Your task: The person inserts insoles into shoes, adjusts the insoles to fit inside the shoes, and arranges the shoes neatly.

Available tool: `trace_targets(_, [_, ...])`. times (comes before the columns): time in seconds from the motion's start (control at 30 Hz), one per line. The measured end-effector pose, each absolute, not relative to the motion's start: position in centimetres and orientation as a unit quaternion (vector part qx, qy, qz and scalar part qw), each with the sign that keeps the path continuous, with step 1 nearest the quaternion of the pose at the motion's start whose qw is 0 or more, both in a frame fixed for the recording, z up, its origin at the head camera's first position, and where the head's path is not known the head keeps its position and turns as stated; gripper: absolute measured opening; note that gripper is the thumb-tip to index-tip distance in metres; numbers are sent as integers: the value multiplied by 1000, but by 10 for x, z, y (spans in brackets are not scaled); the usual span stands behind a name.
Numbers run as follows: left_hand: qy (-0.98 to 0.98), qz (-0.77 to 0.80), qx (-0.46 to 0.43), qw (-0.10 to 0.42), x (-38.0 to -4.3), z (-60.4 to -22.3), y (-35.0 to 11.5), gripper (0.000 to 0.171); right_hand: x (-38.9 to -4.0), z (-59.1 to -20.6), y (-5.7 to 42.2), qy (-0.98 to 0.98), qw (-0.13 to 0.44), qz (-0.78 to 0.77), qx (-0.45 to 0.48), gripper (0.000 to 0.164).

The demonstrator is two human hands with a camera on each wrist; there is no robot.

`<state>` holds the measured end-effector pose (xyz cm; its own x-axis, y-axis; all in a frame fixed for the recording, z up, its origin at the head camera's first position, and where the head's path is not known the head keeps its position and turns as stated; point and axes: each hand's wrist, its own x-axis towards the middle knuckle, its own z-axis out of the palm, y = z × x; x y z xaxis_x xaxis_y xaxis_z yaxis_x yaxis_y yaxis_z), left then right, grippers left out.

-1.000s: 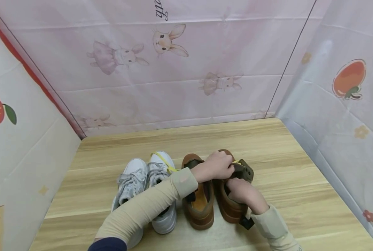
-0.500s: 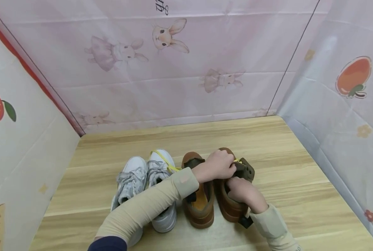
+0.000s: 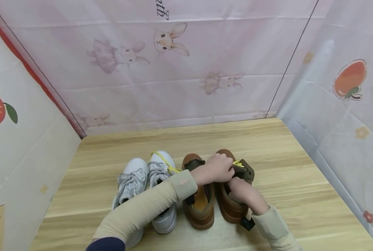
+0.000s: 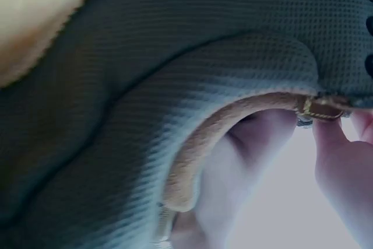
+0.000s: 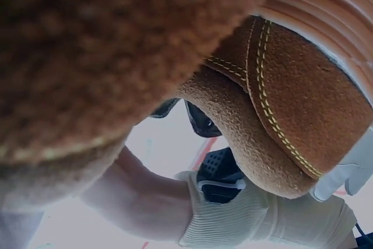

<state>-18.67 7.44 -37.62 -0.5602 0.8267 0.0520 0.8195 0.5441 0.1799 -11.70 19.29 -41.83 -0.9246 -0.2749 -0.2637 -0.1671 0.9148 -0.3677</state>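
In the head view, my left hand [image 3: 217, 168] reaches across the left brown shoe [image 3: 200, 220] to the front of the right brown shoe [image 3: 229, 209]. Its fingers are curled where a bunched yellow shoelace [image 3: 238, 163] comes out; the fingertips are hidden. My right hand [image 3: 244, 192] dips into the opening of that same shoe and grips its upper, beside the dark green eyelet flap [image 3: 249, 170]. Close up in the left wrist view, fingertips [image 4: 331, 135] press the collar edge near the eyelets. Brown suede with yellow stitching [image 5: 280, 103] fills much of the right wrist view.
Two white sneakers [image 3: 132, 181] with grey laces stand to the left, partly under my left forearm. A yellow lace strand [image 3: 164, 161] lies over one sneaker's toe. The wooden tabletop [image 3: 293, 188] meets printed cloth walls [image 3: 180, 97] at the back and sides.
My left hand has shifted slightly, and more of the bunched yellow shoelace shows beside its fingers. The right hand keeps its place in the shoe, and the shoes stand as before.
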Motion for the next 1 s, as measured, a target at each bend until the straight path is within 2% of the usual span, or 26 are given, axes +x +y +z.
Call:
trace_targets(0.17, [871,98,478,52,-178,-377,66,38,-114,-414,195,961,146,-211,-104,11])
trace_targets(0.27, [872,98,475,66,-171,-373,58,33,-114,-413,196,955,112,-251,-109,12])
trace_targets(0.43, [868,90,482,73,-153,-354,38,20,-113,-405,194,945,77,-296,-114,19])
trace_targets(0.53, [876,107,465,69,-139,-341,22,16,-112,-398,191,940,82,-316,-98,27])
trace_targets(0.63, [902,138,407,44,-123,-332,-3,19,-110,-394,188,933,101,-339,-68,33])
trace_targets(0.73, [928,162,335,-10,-109,-330,-33,30,-108,-392,186,925,119,-359,-39,35])
trace_targets(0.87, [951,176,244,-75,-94,-332,-72,29,-106,-393,186,922,119,-367,-28,34])
trace_targets(1.0, [967,184,144,-104,-79,-341,-112,32,-105,-397,187,926,108,-359,-38,32])
